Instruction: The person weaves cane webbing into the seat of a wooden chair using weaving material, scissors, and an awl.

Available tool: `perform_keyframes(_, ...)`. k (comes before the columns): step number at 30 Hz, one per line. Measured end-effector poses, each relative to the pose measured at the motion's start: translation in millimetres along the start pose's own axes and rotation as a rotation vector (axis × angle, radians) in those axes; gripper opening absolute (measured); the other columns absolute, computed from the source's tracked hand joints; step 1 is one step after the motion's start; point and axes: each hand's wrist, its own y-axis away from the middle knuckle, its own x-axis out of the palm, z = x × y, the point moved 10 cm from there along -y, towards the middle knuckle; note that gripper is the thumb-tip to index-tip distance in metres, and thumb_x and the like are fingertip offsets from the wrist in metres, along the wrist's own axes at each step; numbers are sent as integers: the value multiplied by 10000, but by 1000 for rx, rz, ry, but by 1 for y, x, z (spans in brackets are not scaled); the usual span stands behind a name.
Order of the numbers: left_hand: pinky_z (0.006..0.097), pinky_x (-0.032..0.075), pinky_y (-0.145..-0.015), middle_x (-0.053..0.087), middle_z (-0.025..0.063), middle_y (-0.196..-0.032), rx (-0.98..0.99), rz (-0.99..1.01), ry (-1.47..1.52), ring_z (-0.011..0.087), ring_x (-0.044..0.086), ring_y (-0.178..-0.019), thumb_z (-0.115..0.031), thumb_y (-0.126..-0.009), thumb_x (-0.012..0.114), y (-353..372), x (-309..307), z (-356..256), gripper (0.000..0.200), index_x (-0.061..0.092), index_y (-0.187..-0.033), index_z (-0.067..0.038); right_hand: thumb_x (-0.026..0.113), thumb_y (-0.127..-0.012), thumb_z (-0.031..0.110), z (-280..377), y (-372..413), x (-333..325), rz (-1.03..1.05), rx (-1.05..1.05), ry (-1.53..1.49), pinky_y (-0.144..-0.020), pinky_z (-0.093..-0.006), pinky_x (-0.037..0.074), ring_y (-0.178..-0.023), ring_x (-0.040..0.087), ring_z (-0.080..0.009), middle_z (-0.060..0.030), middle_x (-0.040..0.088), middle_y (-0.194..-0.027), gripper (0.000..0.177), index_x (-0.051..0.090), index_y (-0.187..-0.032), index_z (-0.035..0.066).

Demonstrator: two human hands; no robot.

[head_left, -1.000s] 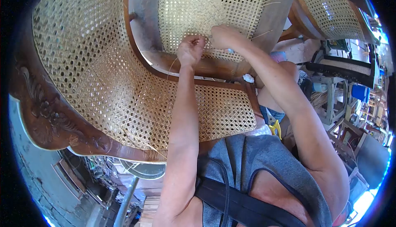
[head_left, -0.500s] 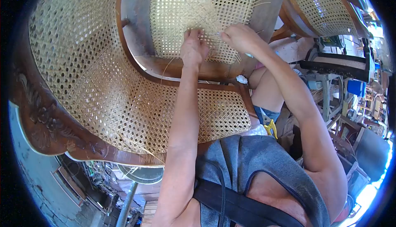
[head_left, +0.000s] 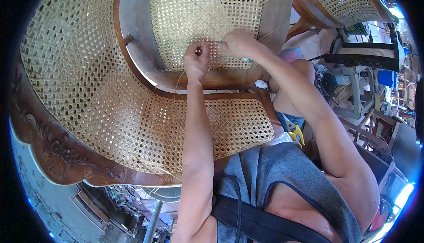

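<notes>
My left hand (head_left: pixel 197 61) is over the lower part of a pale woven cane panel (head_left: pixel 190 13), its fingers pinched together around a thin cane strand (head_left: pixel 178 84) that trails below it. Just to the right, my right hand (head_left: pixel 237 44) is closed on a small thin tool, of which only a slim tip shows between the hands. The panel sits in a dark wooden frame (head_left: pixel 274 22), with loose strand ends poking out on its right side.
A large finished cane chair back (head_left: pixel 79 66) with a carved wooden edge (head_left: pixel 57 148) curves round the left. Yellow-handled pliers (head_left: pixel 298 134) lie near my lap. A white lump (head_left: pixel 261 84) rests on the frame corner. Further right are a blue container (head_left: pixel 388 77) and wooden furniture.
The view has shifted, so the panel and frame appear further left. Both hands remain close together at the weave, a little lower on the panel.
</notes>
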Motion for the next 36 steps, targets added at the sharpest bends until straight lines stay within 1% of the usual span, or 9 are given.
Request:
perform_keyframes(1,228,477,-616,685,31,-781,37,-47,-163,65,585,-680,-96,-888,690,1,-5,-7,94,704,-864,-7,526,-877,211,-1,0,6,56,57,0,-745,-512,515,-818,658,-419,-270,658,-829,296,683,-829,-35)
perform_keyframes(6,263,489,-600,663,62,-727,80,-82,-263,96,590,-640,-115,-874,697,4,-7,-14,114,685,-839,-7,550,-824,131,19,2,3,152,157,58,-780,-487,537,-881,672,-402,-291,663,-906,259,681,-869,-88)
perform_keyframes(8,271,498,-610,665,76,-730,61,-96,-291,111,601,-646,-132,-870,706,3,-8,-9,127,693,-857,-7,582,-804,92,18,-6,12,165,145,61,-804,-436,552,-950,674,-364,-234,678,-1023,250,684,-980,-54)
perform_keyframes(11,286,514,-636,682,89,-758,150,-111,-322,141,625,-672,-184,-859,731,3,-7,-5,184,705,-899,-6,561,-802,119,24,-9,13,102,36,48,-787,-462,544,-898,674,-395,-276,669,-952,257,683,-896,-87)
perform_keyframes(13,363,530,-685,686,130,-811,77,-116,-338,265,676,-733,-166,-826,736,2,-6,2,130,722,-894,-55,567,-796,127,21,-6,8,113,48,48,-791,-465,541,-904,673,-393,-272,670,-957,261,686,-899,-81)
perform_keyframes(23,397,527,-705,668,124,-832,107,-65,-498,288,662,-747,-177,-791,744,6,8,-21,130,726,-886,-90,552,-840,208,9,-10,11,251,120,66,-799,-459,531,-913,670,-380,-223,686,-976,296,705,-953,-18)
perform_keyframes(27,409,529,-698,627,125,-868,220,-158,-533,290,643,-767,-159,-780,733,15,7,-24,148,712,-919,-117,548,-830,140,10,-10,13,109,75,125,-799,-454,544,-932,683,-351,-222,687,-1019,280,693,-1003,-26)
perform_keyframes(32,413,533,-713,613,128,-891,233,-192,-557,298,631,-813,-157,-787,728,23,7,-30,177,693,-956,-115,481,-928,258,-28,9,-2,66,183,4,-785,-484,533,-867,684,-365,-228,681,-979,362,686,-846,-29)
perform_keyframes(36,414,535,-722,632,148,-906,292,-227,-476,330,631,-810,-176,-798,726,27,-9,-32,235,677,-993,-56,498,-924,294,-50,33,-28,-72,184,-55,-769,-482,508,-832,649,-389,-227,656,-875,351,648,-810,-2)
